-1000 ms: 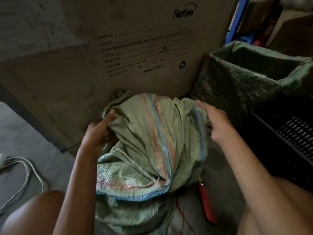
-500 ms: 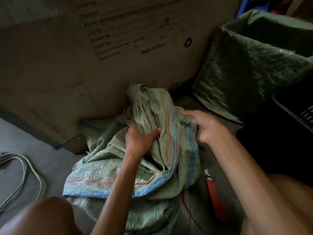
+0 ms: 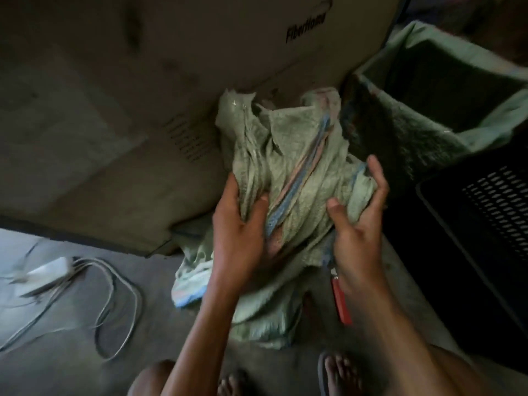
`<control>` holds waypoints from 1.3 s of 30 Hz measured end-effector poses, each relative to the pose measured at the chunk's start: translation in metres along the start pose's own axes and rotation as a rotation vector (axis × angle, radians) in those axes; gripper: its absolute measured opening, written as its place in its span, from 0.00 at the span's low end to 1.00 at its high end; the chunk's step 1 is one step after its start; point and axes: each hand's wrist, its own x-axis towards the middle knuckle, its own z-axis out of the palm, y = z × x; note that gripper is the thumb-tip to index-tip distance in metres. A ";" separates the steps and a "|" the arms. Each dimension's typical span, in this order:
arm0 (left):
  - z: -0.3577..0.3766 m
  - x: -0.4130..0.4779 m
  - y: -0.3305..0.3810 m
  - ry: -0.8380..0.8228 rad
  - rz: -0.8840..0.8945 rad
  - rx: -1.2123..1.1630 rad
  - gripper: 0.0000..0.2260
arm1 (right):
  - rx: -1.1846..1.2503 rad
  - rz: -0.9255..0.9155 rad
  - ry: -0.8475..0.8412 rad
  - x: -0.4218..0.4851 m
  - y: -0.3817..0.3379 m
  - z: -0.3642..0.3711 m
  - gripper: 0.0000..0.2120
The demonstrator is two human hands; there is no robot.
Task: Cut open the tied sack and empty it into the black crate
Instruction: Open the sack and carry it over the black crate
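Reaching forward side by side, left hand (image 3: 238, 232) and right hand (image 3: 357, 235) curl their fingers (image 3: 374, 178) into the sack (image 3: 285, 155).

A large cardboard box (image 3: 177, 90) printed "FiberHome" fills the upper left and centre of the frame, standing on a grey concrete floor (image 3: 71, 364). At lower left, pale cables (image 3: 114, 307) loop from a white power strip (image 3: 47, 274). The light is dim, brightest over the floor at the left edge.
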 end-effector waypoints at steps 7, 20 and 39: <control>-0.105 -0.052 0.163 -0.077 -0.079 0.039 0.27 | -0.051 0.211 -0.009 -0.117 -0.181 0.007 0.41; -0.120 -0.168 0.353 -0.598 -0.071 0.053 0.31 | -0.169 0.268 0.323 -0.236 -0.388 -0.147 0.38; 0.302 -0.153 0.204 -0.716 -0.244 0.167 0.34 | -0.584 0.295 0.318 -0.042 -0.177 -0.435 0.33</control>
